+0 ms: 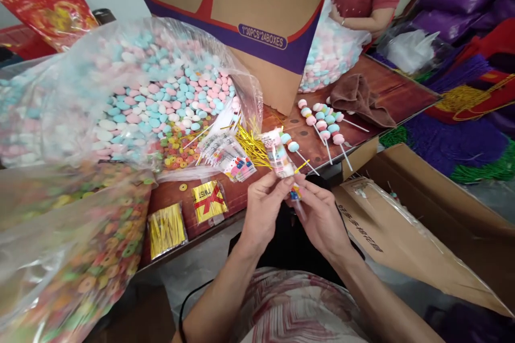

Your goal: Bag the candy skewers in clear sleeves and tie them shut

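My left hand [263,204] and my right hand [319,213] meet in front of me at the table's near edge. Between their fingertips they hold a candy skewer in a clear printed bag [278,156], which points up and away from me. A gold twist tie [301,166] sticks out at the bag's neck beside my right fingers. Loose gold twist ties [251,146] and a stack of printed bags [225,153] lie just beyond my hands. Several bare candy skewers [325,126] lie on the red-brown table [396,88] to the right.
A big clear sack of pastel candies [153,91] and a sack of coloured rings [92,257] fill the left. Two packs of ties [181,217] lie near the edge. A large carton [249,5] stands behind, an open cardboard box [422,214] at right. A person's arm [368,19] is opposite.
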`<state>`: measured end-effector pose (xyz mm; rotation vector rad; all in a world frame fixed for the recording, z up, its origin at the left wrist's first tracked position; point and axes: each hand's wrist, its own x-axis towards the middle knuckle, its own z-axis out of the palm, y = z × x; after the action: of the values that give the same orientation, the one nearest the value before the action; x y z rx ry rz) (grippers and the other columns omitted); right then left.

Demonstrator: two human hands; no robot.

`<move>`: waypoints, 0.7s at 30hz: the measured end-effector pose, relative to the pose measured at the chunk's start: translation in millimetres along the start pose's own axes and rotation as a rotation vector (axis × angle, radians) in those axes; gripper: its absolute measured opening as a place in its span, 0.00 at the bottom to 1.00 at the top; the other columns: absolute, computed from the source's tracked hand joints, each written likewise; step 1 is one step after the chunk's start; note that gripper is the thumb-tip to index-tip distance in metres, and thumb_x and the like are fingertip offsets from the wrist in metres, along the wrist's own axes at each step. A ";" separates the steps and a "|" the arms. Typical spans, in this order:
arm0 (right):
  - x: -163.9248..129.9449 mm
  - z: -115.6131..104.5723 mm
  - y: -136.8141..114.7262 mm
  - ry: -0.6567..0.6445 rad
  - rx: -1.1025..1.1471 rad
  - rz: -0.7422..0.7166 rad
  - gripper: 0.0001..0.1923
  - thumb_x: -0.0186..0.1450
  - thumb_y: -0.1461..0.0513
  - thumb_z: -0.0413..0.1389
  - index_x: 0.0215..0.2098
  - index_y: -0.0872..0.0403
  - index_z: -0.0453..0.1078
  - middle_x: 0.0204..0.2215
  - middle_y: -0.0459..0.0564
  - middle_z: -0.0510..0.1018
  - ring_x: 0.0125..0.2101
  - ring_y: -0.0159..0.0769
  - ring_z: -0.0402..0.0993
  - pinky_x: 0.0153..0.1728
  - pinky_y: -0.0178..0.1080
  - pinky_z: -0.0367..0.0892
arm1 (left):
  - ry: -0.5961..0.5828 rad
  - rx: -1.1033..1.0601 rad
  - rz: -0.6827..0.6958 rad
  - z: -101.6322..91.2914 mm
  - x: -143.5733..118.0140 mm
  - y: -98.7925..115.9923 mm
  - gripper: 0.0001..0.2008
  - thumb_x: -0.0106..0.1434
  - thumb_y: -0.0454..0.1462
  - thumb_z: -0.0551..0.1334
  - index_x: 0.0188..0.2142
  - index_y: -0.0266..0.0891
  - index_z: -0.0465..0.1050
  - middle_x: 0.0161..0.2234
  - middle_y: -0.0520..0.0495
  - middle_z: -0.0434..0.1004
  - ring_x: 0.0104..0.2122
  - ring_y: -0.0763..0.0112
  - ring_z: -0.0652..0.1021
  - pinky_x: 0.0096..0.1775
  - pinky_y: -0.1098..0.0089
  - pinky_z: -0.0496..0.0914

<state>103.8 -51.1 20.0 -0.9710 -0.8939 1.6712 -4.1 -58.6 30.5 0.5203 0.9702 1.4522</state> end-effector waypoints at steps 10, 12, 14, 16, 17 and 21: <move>-17.3 -105.9 -1.3 0.237 0.083 -0.092 0.16 0.56 0.53 0.67 0.23 0.51 0.68 0.20 0.41 0.58 0.19 0.27 0.50 0.23 0.40 0.56 | 0.072 0.701 0.327 -24.5 32.7 -5.7 0.08 0.63 0.40 0.63 0.39 0.42 0.80 0.37 0.46 0.81 0.40 0.62 0.77 0.47 0.62 0.70; -5.4 -147.9 -20.9 0.384 0.049 -0.220 0.13 0.57 0.52 0.66 0.24 0.47 0.70 0.20 0.42 0.57 0.18 0.27 0.47 0.21 0.44 0.51 | 0.324 0.940 0.456 -53.4 46.3 9.1 0.07 0.62 0.38 0.63 0.39 0.42 0.79 0.40 0.44 0.79 0.42 0.61 0.75 0.49 0.60 0.67; 8.1 -184.8 -37.1 0.437 -0.077 -0.308 0.14 0.59 0.49 0.63 0.21 0.45 0.71 0.18 0.46 0.59 0.16 0.28 0.45 0.21 0.47 0.43 | 0.523 1.171 0.478 -80.7 58.2 21.1 0.11 0.58 0.36 0.66 0.42 0.40 0.77 0.41 0.42 0.76 0.41 0.59 0.74 0.48 0.60 0.67; 19.7 -203.0 -43.5 0.381 -0.170 -0.364 0.15 0.61 0.47 0.59 0.23 0.44 0.75 0.18 0.50 0.62 0.16 0.30 0.46 0.21 0.48 0.39 | 0.589 1.310 0.457 -100.0 66.3 27.0 0.11 0.55 0.34 0.66 0.40 0.39 0.75 0.40 0.41 0.75 0.41 0.59 0.74 0.46 0.60 0.67; 23.7 -202.1 -42.4 0.335 -0.188 -0.374 0.15 0.62 0.47 0.59 0.23 0.45 0.76 0.17 0.50 0.62 0.15 0.30 0.47 0.21 0.47 0.39 | 0.591 1.358 0.437 -106.0 68.9 27.9 0.08 0.56 0.34 0.65 0.37 0.39 0.75 0.37 0.42 0.76 0.39 0.59 0.74 0.45 0.60 0.67; 23.2 -139.8 -18.2 0.228 -0.144 -0.274 0.08 0.63 0.54 0.59 0.32 0.47 0.78 0.21 0.48 0.67 0.18 0.29 0.56 0.20 0.43 0.50 | 0.572 1.329 0.402 -112.4 71.9 27.4 0.02 0.59 0.35 0.62 0.30 0.41 0.74 0.28 0.47 0.76 0.32 0.63 0.75 0.40 0.64 0.66</move>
<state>231.9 -7.8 -25.9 -1.0604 -0.9543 1.2525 -120.5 -15.1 -25.2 1.3350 2.3990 1.1230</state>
